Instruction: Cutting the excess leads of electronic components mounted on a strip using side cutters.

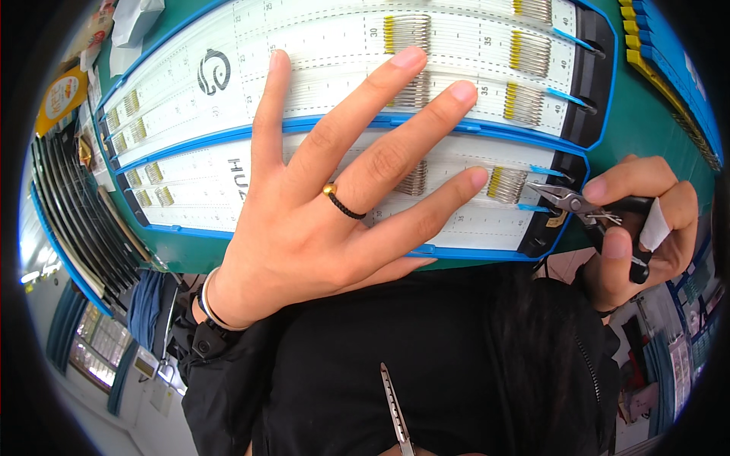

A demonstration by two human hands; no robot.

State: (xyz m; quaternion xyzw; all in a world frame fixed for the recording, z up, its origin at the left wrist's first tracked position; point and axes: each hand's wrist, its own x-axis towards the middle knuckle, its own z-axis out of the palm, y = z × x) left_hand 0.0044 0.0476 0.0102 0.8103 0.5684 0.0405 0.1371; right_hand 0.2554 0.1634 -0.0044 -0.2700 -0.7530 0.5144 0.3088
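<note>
My left hand lies flat with its fingers spread over a long white case with blue edges, laid open in two halves. Fine clear lines run along its boards, with rows of small metal pieces with yellow ends across them. My right hand is closed round small cutting pliers with black handles; a white scrap of paper or tape shows by its fingers. The plier jaws are at the near half's right end, beside blue loops on the black end strip.
The case rests on a green table. Blue and yellow stacked cases stand at the far right. At the left are a dark ribbed stack and an orange package. A pointed metal tool shows at the lower edge.
</note>
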